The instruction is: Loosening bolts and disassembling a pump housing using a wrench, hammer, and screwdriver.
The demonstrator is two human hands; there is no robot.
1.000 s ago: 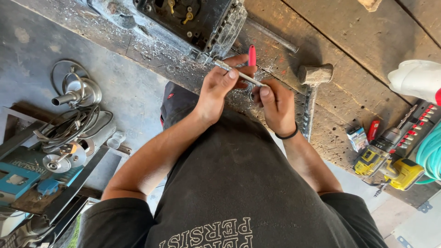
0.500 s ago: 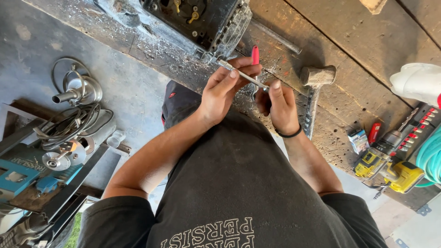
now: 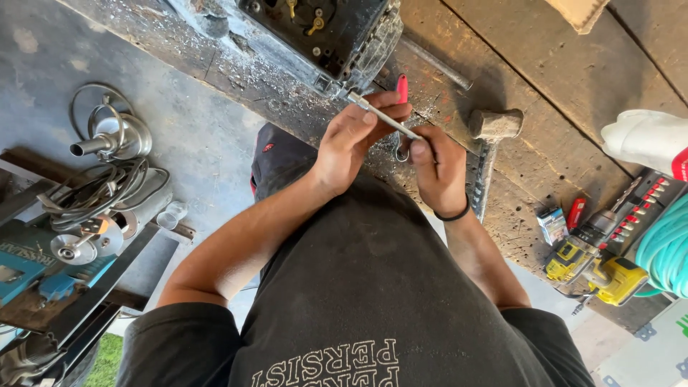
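My left hand (image 3: 356, 137) and my right hand (image 3: 438, 170) meet over the edge of a worn wooden workbench (image 3: 545, 64). Between them they hold a thin silver metal rod (image 3: 381, 116). My left fingers pinch its middle, and my right fingers, on the wrist with a black band, grip its lower end. A red handle tip (image 3: 402, 89) sticks up behind my left fingers. The rod's upper end points at a black machine housing (image 3: 322, 32) on the bench. A small metal ring sits below my hands, partly hidden.
On the bench lie a stubby hammer head (image 3: 494, 123), a metal bar (image 3: 480, 179), a yellow drill (image 3: 595, 271), a bit case (image 3: 645, 204), a white jug (image 3: 645, 140) and a teal hose (image 3: 668, 247). Cables and metal parts (image 3: 107, 183) lie on the floor at left.
Both hands and the rod have shifted slightly right, toward the machine housing. The grip on the rod is the same.
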